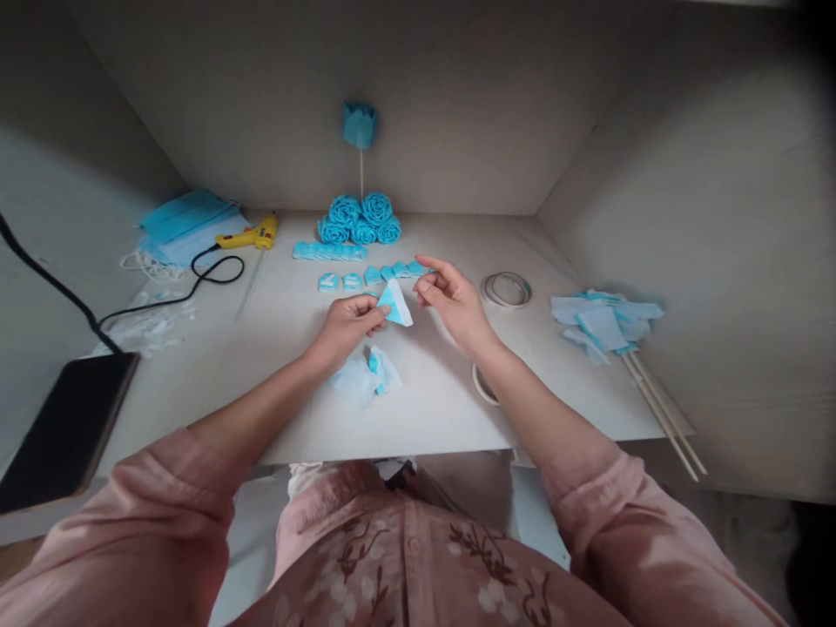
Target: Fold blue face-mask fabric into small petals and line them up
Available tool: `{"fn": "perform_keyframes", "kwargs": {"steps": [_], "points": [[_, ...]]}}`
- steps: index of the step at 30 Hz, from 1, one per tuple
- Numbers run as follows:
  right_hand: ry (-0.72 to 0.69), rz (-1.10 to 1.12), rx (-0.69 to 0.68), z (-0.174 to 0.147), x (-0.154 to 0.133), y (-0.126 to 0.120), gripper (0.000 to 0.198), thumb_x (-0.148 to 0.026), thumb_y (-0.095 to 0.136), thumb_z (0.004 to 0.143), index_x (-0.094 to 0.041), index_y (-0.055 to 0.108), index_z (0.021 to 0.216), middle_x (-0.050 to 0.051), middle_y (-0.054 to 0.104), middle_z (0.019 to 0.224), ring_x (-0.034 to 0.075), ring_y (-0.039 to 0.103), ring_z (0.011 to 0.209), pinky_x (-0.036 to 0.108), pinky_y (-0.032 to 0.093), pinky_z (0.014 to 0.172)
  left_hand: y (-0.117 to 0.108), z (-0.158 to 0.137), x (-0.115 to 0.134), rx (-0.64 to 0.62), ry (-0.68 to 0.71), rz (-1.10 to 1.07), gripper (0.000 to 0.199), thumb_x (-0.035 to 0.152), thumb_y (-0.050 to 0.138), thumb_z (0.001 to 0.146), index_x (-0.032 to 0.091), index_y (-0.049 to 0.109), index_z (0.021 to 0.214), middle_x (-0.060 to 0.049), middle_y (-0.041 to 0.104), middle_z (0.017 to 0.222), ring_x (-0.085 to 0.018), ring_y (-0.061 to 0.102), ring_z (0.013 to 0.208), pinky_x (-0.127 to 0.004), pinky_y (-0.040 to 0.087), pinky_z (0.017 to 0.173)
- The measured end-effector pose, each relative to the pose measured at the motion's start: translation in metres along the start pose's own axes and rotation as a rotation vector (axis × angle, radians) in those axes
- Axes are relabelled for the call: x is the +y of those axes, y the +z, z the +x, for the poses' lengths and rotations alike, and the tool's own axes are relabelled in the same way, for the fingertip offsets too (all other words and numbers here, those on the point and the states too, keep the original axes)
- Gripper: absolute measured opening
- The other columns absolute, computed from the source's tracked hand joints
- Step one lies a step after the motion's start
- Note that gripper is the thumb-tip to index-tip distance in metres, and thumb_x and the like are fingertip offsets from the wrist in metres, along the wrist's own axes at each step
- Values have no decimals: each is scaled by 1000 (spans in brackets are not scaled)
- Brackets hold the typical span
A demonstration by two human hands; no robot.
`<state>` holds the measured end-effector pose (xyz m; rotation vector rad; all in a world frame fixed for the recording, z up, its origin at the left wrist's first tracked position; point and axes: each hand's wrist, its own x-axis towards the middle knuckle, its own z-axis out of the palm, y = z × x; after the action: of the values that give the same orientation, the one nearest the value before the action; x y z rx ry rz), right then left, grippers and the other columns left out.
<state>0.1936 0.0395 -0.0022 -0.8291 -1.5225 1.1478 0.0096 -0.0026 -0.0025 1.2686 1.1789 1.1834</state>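
Observation:
My left hand pinches a small folded triangle of blue and white mask fabric between thumb and fingers, its white edge facing right. Just right of that piece, my right hand hovers with the index finger raised and the other fingers loosely bent, nothing visible in it. Behind the hands lies a row of small folded blue pieces, partly hidden by my fingers. A longer overlapping blue strip of folded pieces lies farther back. Crumpled fabric scraps rest below my left hand.
Rolled blue fabric roses are stacked at the back, a blue flower on a stick above them. Left are face masks, a yellow glue gun and a dark phone-like slab. Right are tape rolls, fabric pieces and sticks.

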Motion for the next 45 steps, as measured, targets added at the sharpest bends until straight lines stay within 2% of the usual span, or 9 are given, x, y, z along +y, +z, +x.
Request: {"fn": "perform_keyframes", "kwargs": {"steps": [5,10,14,17,23,28,39,42,45], "points": [[-23,-75,-31,-1,-1,-2,40,-39,59,88,-25,58,125,2,64,92,13,59,79,28,52,72,-1,0,-1,3,-13,-40,27,37,73,69,16,59,60,1,57,57,-9,46,53,-24,36,55],[-199,-379,-105,-2,-9,-6,33,-28,60,86,-26,62,119,7,64,121,20,58,109,35,52,85,-3,3,-1,-6,-66,-178,25,35,73,69,15,59,62,1,56,58,-8,47,53,-23,35,54],[-389,-553,-196,-3,-14,-7,27,-19,58,85,-28,67,109,6,57,135,24,50,127,47,41,104,-3,3,3,-24,-106,-273,24,32,75,68,15,59,63,1,56,57,-8,47,51,-23,35,53],[-449,-595,-239,-4,-14,-6,23,-15,58,84,-28,71,99,4,56,137,25,48,129,50,34,109,-2,2,4,-34,-112,-288,24,31,75,68,15,58,63,1,56,56,-8,47,51,-23,35,53],[-429,-572,-252,-2,-9,-5,8,-26,66,86,-25,73,87,6,59,132,24,50,126,48,37,108,-3,4,0,-35,-98,-250,23,31,74,69,15,59,63,1,57,58,-7,47,52,-22,35,53],[-323,-490,-235,-4,-9,-4,11,-34,65,88,-26,73,87,6,61,126,22,54,123,47,36,109,-4,4,-3,-31,-80,-215,24,33,73,70,15,59,63,2,56,58,-8,47,53,-23,35,55],[-112,-224,-208,-5,-3,1,19,-40,68,83,-22,68,89,7,67,114,20,61,113,38,49,96,-4,3,-3,-25,-46,-129,29,39,74,69,16,58,61,2,56,58,-8,46,53,-24,35,56],[-186,-308,-266,-5,-7,-2,27,-37,69,84,-26,65,108,7,61,130,22,54,125,43,45,102,-4,3,0,-6,-80,-195,28,37,76,66,16,58,63,2,56,58,-8,47,53,-23,35,55],[-358,-505,-335,-4,-11,-4,42,-33,71,82,-29,60,122,9,52,143,25,44,135,51,32,113,-5,4,4,-19,-131,-272,29,36,78,64,16,56,65,3,55,57,-8,48,53,-23,35,55]]}}
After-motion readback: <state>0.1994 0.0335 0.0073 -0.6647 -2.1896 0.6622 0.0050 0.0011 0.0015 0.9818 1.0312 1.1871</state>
